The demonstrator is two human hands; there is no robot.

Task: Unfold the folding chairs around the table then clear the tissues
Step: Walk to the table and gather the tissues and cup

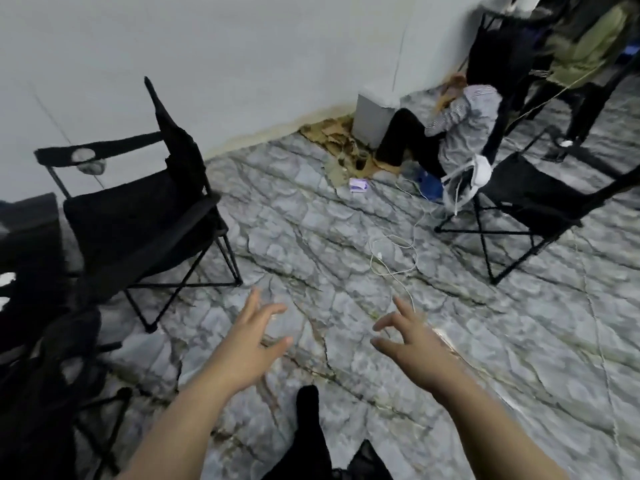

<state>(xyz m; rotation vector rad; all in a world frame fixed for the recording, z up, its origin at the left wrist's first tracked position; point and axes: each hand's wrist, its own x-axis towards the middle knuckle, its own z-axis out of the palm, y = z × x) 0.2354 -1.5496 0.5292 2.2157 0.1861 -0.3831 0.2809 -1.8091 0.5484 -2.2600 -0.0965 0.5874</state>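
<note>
With both hands empty and fingers spread, your left hand and right hand hover over the marbled floor at lower centre, gripping nothing. One folding chair stands open at the left, another open chair at the right carries a white bundle. So you look between chairs: a dark folded-looking frame at the lower left may be next, though I can't tell. No tabletop or tissues clearly show; a pale packet lies on the floor up centre.
</note>
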